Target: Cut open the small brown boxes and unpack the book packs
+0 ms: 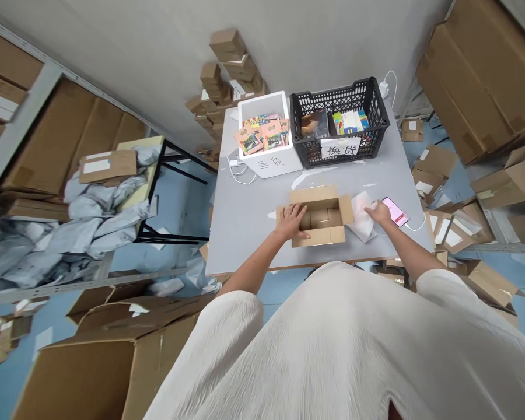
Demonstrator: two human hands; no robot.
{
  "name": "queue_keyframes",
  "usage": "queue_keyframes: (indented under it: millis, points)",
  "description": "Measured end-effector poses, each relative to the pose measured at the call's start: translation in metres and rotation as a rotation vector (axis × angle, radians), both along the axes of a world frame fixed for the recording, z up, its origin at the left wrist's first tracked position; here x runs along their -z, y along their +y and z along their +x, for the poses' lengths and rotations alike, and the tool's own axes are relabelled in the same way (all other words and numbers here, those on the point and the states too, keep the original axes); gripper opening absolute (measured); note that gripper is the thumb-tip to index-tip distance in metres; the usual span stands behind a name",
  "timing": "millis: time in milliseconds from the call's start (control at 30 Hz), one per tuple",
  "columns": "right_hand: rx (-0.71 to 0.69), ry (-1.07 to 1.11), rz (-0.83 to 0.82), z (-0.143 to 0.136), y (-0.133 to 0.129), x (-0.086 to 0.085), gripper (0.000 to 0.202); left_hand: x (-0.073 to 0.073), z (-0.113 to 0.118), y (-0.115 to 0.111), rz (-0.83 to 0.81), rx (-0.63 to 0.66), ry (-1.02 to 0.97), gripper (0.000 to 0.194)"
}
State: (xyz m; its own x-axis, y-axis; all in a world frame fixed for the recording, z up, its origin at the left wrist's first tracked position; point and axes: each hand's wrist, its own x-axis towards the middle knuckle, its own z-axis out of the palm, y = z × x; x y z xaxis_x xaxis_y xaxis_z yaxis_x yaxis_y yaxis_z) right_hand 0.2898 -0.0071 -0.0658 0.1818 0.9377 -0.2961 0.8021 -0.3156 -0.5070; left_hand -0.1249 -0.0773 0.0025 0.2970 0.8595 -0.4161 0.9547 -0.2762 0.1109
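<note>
At the bottom of the frame, a person in a white top (324, 344) leans toward a grey table (245, 233); right of centre, an open cardboard box (319, 237) lies near its front edge; the left hand (292, 221), fingers spread, rests across the box's left end; the right hand (377, 213) pinches a white wrapping sheet (362, 220) beside a lit smartphone (395, 212); farther up, a white foam box (273, 163) adjoins a black plastic crate (300, 149); cartons (227, 45) stand stacked at upper centre.

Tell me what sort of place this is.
Likely a parcel-packing room: an open carton on the table, grey mailers heaped to the left, and stacked boxes beyond it.
</note>
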Motion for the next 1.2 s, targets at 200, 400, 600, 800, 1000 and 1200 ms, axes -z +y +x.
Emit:
queue_keyframes:
  millis: [200, 400, 600, 800, 1000, 1200]
  points:
    - [-0.180, -0.134, 0.234, -0.014, 0.000, -0.019, 0.088, 0.000, -0.003, -0.001, 0.031, -0.035, -0.080, 0.111]
    - [-0.362, -0.157, 0.437, -0.042, -0.002, -0.062, 0.083, -0.003, -0.012, -0.003, 0.057, -0.063, -0.116, 0.100]
    - [-0.606, -0.238, 0.506, -0.065, -0.003, -0.093, 0.053, -0.004, -0.015, -0.005, 0.117, -0.019, -0.192, 0.087]
    - [-1.062, -0.340, 0.168, -0.089, -0.030, -0.090, 0.033, 0.008, -0.009, -0.012, 0.058, 0.118, -0.258, 0.049]
    - [-1.117, -0.421, 0.154, -0.102, -0.047, -0.087, 0.029, 0.022, 0.011, -0.023, 0.067, 0.236, -0.279, 0.032]
    - [-1.112, -0.463, 0.107, -0.104, -0.054, -0.085, 0.029, 0.028, 0.038, -0.023, 0.095, 0.274, -0.279, 0.023]
